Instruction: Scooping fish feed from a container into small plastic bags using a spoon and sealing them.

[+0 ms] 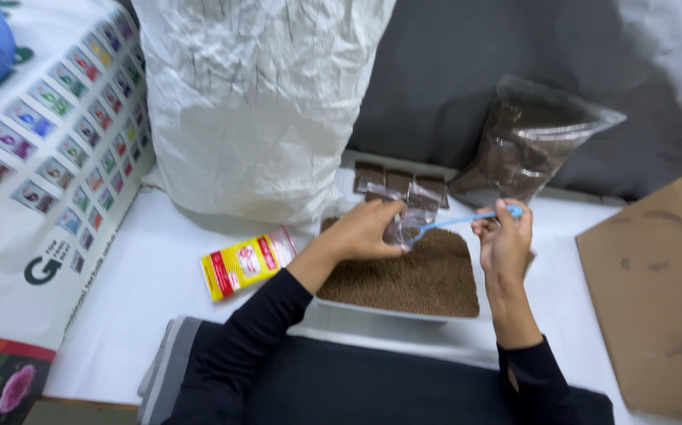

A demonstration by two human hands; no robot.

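Note:
My left hand (363,230) holds a small clear plastic pouch (401,223) open over a white tray (404,312) filled with fine brown granules (420,275). Gripped in my right hand (505,240) is a light blue spoon (467,219) whose bowl end sits inside the pouch's mouth. Both arms wear black sleeves. Behind the tray lie several small filled pouches (400,182) in a row.
A large white woven sack (258,94) stands at the back. A big clear bag of brown granules (526,142) leans at back right. A yellow and red packet (248,264) lies left of the tray. Brown cardboard (656,283) lies at right, a printed poster (42,142) at left.

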